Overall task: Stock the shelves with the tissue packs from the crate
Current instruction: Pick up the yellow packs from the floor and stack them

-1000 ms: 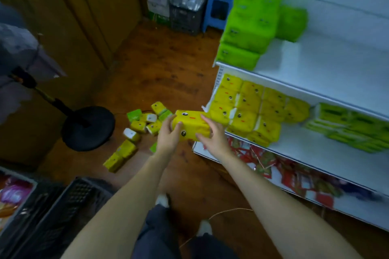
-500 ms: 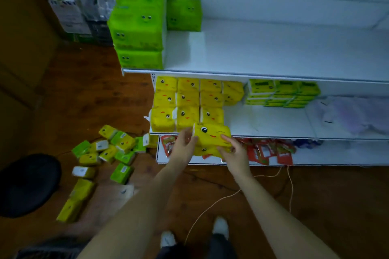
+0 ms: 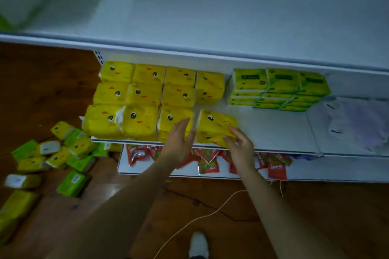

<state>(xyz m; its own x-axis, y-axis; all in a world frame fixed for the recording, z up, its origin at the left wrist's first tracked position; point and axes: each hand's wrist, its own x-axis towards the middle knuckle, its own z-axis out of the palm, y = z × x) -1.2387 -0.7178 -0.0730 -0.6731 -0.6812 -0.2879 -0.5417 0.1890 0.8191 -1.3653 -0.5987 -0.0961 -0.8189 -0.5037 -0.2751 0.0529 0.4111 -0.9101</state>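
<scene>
Setting one more yellow pack onto the middle shelf

I am pinching the right front corner of the yellow tissue pack (image 3: 214, 126) with my right hand (image 3: 240, 145), fingers curled round it, while my left hand (image 3: 179, 141) is lying flat and straight-fingered against its left end, gripping nothing. The pack is sitting tilted at the front edge of the middle shelf (image 3: 273, 130), just right of the stacked yellow packs (image 3: 143, 99), with a slim gap between. I am judging this the placing step: next I should be sliding it left and back until it is squaring up with the stack. Farther along, the green packs (image 3: 280, 88) are standing apart.
</scene>
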